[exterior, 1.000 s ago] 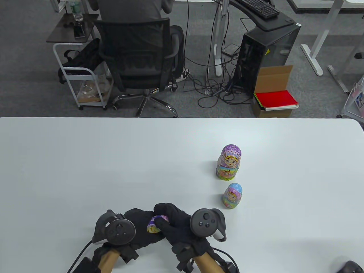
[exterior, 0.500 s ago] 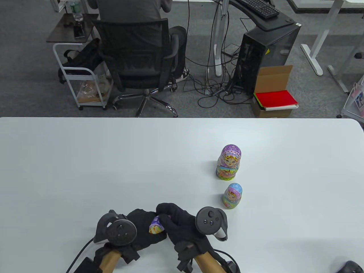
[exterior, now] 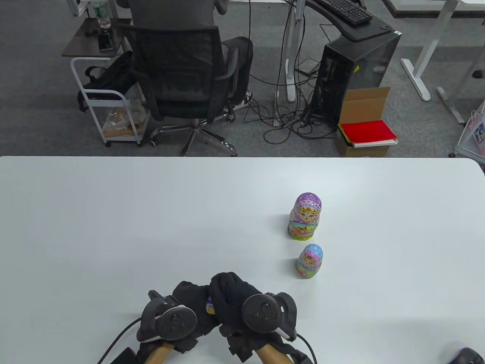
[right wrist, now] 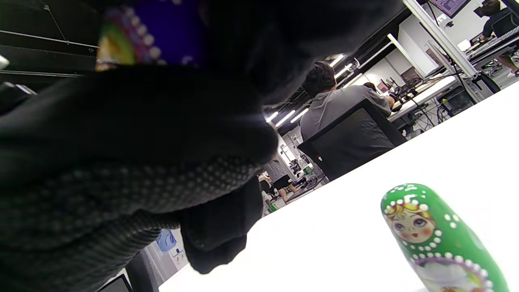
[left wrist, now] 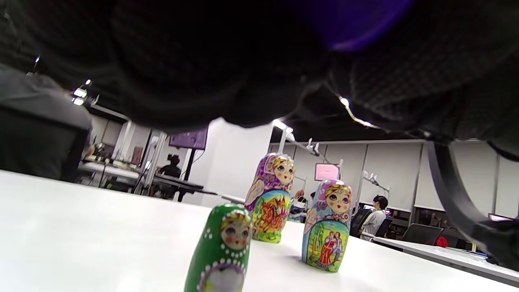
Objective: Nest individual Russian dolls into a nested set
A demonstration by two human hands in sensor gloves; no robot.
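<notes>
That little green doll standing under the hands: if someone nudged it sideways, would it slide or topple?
The green doll looks tall and narrow for its base, so a nudge near the head would probably tip it. Its rounded body suggests it would then roll on the white table. The glossy paint hints it may be slippery to pinch.

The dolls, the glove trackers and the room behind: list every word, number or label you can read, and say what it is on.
None can be read.
The purple doll, blue doll and green doll carry painted faces and scenes only, no lettering.
Any marks on the tracker buttons are too small to read.
The wall screens are blurred.
</notes>
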